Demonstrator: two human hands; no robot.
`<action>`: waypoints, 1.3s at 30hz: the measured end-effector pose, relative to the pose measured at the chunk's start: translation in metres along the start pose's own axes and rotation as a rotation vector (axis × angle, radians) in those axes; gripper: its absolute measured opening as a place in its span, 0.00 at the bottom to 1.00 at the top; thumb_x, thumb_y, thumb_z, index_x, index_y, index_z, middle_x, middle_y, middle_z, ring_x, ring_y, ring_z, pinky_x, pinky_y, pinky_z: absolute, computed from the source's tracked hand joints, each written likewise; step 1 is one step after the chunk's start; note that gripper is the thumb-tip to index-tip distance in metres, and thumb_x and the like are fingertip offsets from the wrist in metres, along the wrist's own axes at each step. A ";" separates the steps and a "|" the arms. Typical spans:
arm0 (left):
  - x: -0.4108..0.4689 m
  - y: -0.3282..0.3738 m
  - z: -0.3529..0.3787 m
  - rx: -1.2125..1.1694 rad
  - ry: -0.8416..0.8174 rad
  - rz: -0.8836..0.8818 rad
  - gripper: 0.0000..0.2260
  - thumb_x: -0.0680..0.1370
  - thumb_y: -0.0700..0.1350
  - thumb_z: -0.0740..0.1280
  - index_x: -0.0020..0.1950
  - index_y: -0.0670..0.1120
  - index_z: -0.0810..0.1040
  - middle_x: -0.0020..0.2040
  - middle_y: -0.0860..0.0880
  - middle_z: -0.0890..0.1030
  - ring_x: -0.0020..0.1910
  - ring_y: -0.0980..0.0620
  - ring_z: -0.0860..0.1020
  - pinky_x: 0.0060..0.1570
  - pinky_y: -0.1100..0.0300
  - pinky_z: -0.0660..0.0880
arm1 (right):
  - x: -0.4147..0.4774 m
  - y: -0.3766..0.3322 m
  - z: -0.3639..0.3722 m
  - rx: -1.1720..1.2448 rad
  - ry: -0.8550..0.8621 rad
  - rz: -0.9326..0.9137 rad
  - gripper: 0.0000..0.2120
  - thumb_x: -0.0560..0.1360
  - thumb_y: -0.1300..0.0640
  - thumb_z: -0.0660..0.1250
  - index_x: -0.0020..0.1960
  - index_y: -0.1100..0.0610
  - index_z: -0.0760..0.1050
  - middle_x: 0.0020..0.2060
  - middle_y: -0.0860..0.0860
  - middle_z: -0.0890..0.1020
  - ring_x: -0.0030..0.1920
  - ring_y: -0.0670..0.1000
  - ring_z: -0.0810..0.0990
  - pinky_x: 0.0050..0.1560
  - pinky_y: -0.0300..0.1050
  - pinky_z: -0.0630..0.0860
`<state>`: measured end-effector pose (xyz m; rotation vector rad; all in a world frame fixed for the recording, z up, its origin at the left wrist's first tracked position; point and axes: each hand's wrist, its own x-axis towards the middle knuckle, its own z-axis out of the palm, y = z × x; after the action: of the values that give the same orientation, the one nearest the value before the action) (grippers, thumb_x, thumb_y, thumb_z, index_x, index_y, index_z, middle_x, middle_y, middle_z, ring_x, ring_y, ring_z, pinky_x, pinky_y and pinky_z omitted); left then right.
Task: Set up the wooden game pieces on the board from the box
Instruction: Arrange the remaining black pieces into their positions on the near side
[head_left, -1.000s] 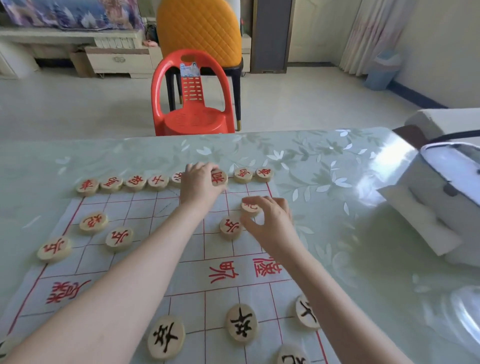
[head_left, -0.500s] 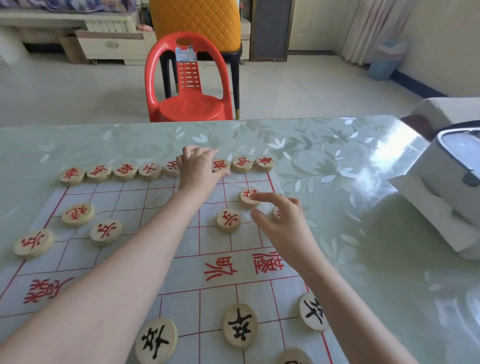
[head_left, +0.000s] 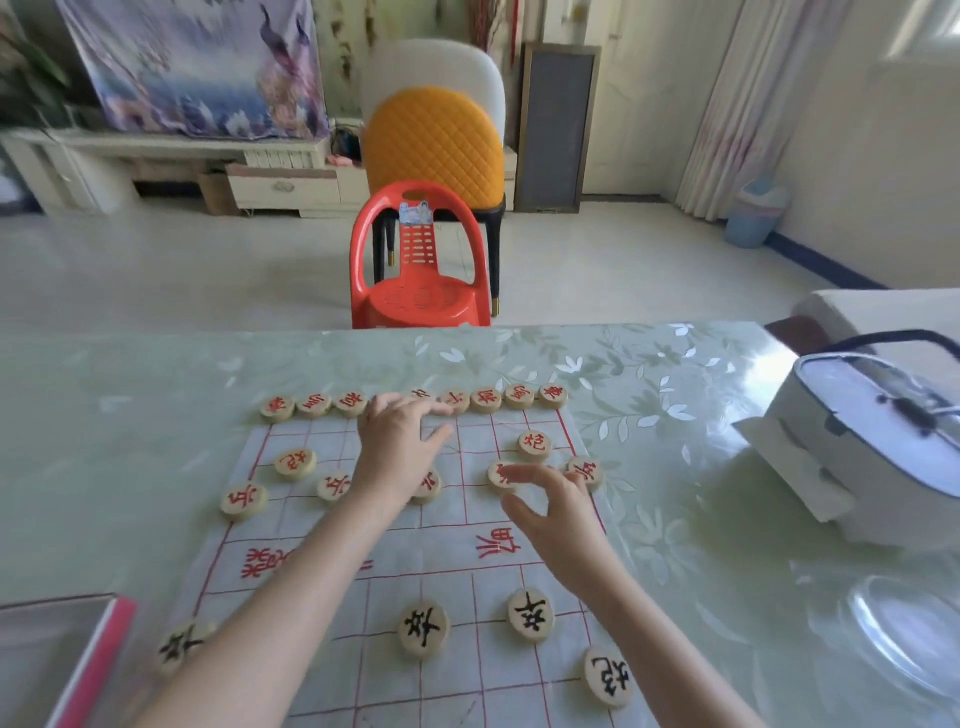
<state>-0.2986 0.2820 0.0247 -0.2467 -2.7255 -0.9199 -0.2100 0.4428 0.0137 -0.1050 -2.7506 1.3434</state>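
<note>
A white cloth board (head_left: 467, 525) with a red grid lies on the table. Round wooden pieces with red characters line its far edge (head_left: 485, 400), and more sit in the rows below (head_left: 295, 463). Black-character pieces (head_left: 423, 630) lie near me. My left hand (head_left: 397, 447) hovers flat over the far middle of the board, fingers straight, fingertips by the back row. My right hand (head_left: 550, 506) is relaxed, its fingertips at a red piece (head_left: 500, 475), with nothing gripped. The red-edged box (head_left: 78, 670) shows at the lower left.
A white insulated bag (head_left: 872, 441) stands at the table's right edge. A glass dish (head_left: 909, 634) lies at the lower right. Beyond the far table edge stand a red plastic chair (head_left: 421, 270) and an orange padded chair.
My head has tilted up, so the board sits lower in view. My left hand has drawn back a little from the back row. My right hand has moved down from the upper red piece.
</note>
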 end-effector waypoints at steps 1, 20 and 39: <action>-0.009 0.002 -0.012 -0.006 -0.013 -0.011 0.11 0.74 0.49 0.68 0.55 0.52 0.80 0.58 0.48 0.78 0.64 0.48 0.66 0.60 0.58 0.59 | -0.007 -0.009 -0.001 -0.006 -0.005 -0.011 0.13 0.76 0.55 0.64 0.60 0.48 0.74 0.54 0.40 0.76 0.62 0.47 0.64 0.63 0.41 0.62; -0.209 -0.019 -0.205 -0.284 -0.053 -0.162 0.08 0.74 0.38 0.68 0.51 0.45 0.81 0.46 0.51 0.82 0.46 0.56 0.79 0.42 0.74 0.70 | -0.150 -0.147 0.016 -0.109 -0.141 -0.116 0.16 0.75 0.54 0.65 0.63 0.52 0.73 0.58 0.47 0.78 0.64 0.52 0.70 0.64 0.51 0.69; -0.329 -0.105 -0.172 -0.061 -0.095 -0.313 0.17 0.73 0.34 0.65 0.60 0.46 0.76 0.60 0.48 0.77 0.56 0.50 0.77 0.53 0.61 0.72 | -0.234 -0.124 0.106 -0.255 -0.327 -0.109 0.19 0.75 0.51 0.66 0.65 0.51 0.71 0.63 0.50 0.74 0.67 0.52 0.61 0.64 0.47 0.62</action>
<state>0.0219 0.0682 0.0010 0.1336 -2.8781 -1.0982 0.0084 0.2607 0.0372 0.2703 -3.1319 1.0598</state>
